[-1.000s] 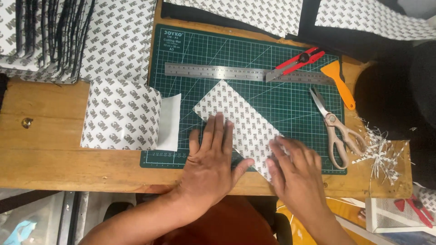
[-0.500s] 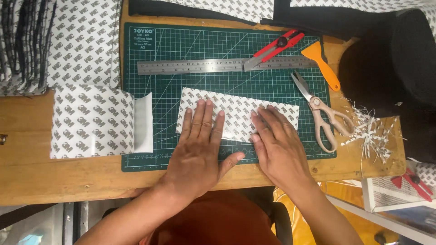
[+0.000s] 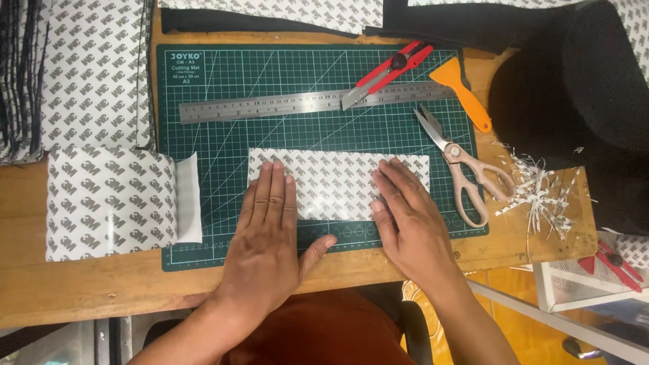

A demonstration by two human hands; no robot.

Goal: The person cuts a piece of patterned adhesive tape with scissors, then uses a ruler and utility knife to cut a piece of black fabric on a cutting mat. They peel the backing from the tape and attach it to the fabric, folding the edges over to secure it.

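Patterned strip (image 3: 338, 184) flat on cutting mat (image 3: 203, 101), long axis left-right; left hand (image 3: 267, 233), right hand (image 3: 405, 216) spread, pressing ends.

A craft workshop: a wooden bench (image 3: 88, 287) carries a green cutting mat (image 3: 223, 88), steel ruler (image 3: 270, 107), red utility knife (image 3: 389, 67), scissors (image 3: 460, 162), an orange scraper (image 3: 463, 91), paper trimmings (image 3: 541, 192) at right, and stacked patterned sheets (image 3: 88, 74) far left.

A wooden bench (image 3: 88, 284) carries a green cutting mat (image 3: 223, 88), a patterned sheet (image 3: 108, 203) just left of it, and white paper shreds (image 3: 541, 192) at its right end.
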